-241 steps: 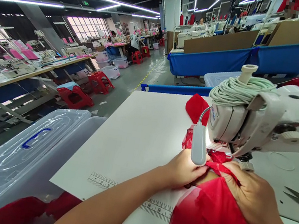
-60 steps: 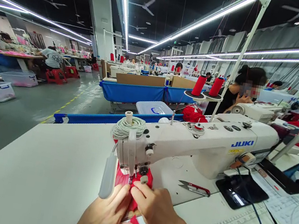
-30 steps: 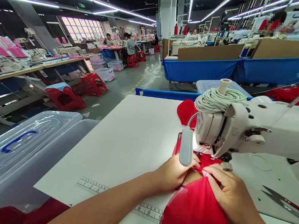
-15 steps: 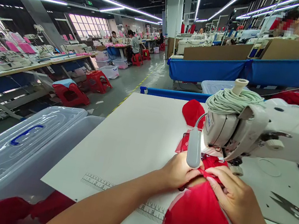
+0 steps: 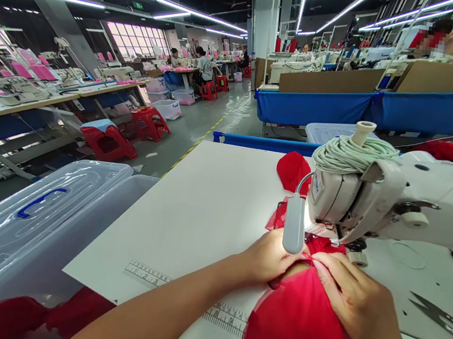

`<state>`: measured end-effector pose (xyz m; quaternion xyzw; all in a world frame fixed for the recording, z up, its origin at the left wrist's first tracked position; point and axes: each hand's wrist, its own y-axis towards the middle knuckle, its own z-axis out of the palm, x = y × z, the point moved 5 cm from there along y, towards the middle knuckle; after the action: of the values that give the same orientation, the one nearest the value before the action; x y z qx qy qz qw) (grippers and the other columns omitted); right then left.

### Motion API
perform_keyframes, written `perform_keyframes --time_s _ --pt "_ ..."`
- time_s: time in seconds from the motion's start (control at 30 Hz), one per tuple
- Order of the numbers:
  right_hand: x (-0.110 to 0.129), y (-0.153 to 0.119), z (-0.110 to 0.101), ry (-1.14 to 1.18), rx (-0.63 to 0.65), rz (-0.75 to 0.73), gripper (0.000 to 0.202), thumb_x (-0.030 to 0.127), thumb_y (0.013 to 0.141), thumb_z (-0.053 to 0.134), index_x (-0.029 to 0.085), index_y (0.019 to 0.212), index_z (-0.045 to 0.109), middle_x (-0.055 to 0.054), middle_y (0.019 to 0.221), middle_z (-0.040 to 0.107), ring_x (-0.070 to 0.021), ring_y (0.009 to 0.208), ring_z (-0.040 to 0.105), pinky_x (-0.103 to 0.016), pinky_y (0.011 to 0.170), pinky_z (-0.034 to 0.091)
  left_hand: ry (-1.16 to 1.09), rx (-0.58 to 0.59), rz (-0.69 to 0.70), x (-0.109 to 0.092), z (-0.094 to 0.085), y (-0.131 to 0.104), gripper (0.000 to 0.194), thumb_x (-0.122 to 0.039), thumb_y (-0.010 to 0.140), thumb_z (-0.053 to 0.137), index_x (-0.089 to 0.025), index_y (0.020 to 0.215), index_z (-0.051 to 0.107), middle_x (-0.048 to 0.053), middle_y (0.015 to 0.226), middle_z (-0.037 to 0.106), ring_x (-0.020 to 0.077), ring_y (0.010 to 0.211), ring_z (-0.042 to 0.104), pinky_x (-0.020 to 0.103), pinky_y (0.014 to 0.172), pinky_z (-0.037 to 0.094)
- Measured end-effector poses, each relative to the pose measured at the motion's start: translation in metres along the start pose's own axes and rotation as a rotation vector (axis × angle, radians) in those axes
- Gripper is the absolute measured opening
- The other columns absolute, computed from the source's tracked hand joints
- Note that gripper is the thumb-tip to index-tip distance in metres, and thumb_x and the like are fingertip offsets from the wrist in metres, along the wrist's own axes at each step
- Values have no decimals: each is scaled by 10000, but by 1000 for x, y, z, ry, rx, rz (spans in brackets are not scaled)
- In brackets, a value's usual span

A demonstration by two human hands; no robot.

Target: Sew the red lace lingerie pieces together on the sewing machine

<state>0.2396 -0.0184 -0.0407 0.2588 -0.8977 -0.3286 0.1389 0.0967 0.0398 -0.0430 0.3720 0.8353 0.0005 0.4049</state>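
Red fabric [image 5: 302, 335] runs from under the head of a white sewing machine [image 5: 436, 198] down over the table's front edge. My left hand [image 5: 270, 257] pinches the fabric's edge just below the machine's needle area, its fingertips partly behind a small grey lamp [image 5: 294, 225]. My right hand [image 5: 356, 294] grips the same edge with thumb and fingers, close to the left fingertips. The needle and presser foot are mostly hidden by the lamp and machine head. Another red piece [image 5: 291, 171] lies behind the lamp.
Black-bladed scissors [image 5: 443, 317] lie on the right of the white table [image 5: 185, 203]. A clear lidded box [image 5: 23, 227] stands at the left, with red cloth [image 5: 20, 320] near its front. Red stools [image 5: 108, 143] and other workstations stand beyond; a seated person [image 5: 204, 66] is farther back.
My right hand has shifted slightly, its fingers closer over the fabric edge. The hanging fabric has spread a little toward the left.
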Motion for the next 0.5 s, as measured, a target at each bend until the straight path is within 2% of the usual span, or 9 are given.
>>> perform_keyframes --time_s 0.13,0.2,0.37,0.43,0.5 --pt "-7 -3 5 138 -7 102 210 248 1000 437 194 1026 638 -49 872 713 -175 726 684 -291 661 501 39 18 21 -3 2 -2 118 -173 913 564 -182 924 681 -15 885 690 136 831 624 238 840 498" --pt "-7 -2 5 154 -21 91 211 231 997 435 191 1005 642 -58 868 711 -174 730 679 -287 666 500 59 -5 34 -5 3 -2 112 -207 900 567 -179 883 675 -12 845 674 143 798 620 240 794 504" --pt "-3 9 2 58 27 19 270 170 994 382 197 928 643 -30 788 684 -126 673 645 -229 636 475 61 -88 126 -7 5 0 288 -242 963 431 -164 783 641 30 746 620 178 726 586 304 720 499" --pt "-6 11 3 9 67 18 254 175 981 392 207 907 633 -19 780 678 -123 674 637 -225 617 461 113 -77 151 -2 6 3 293 -270 985 421 -190 817 648 16 746 611 166 726 581 288 717 494" --pt "-11 11 4 -35 100 41 155 205 948 470 204 978 622 -21 827 687 -131 661 631 -239 575 444 154 -69 161 1 7 5 287 -282 999 404 -209 898 663 14 777 620 157 730 584 271 716 495"
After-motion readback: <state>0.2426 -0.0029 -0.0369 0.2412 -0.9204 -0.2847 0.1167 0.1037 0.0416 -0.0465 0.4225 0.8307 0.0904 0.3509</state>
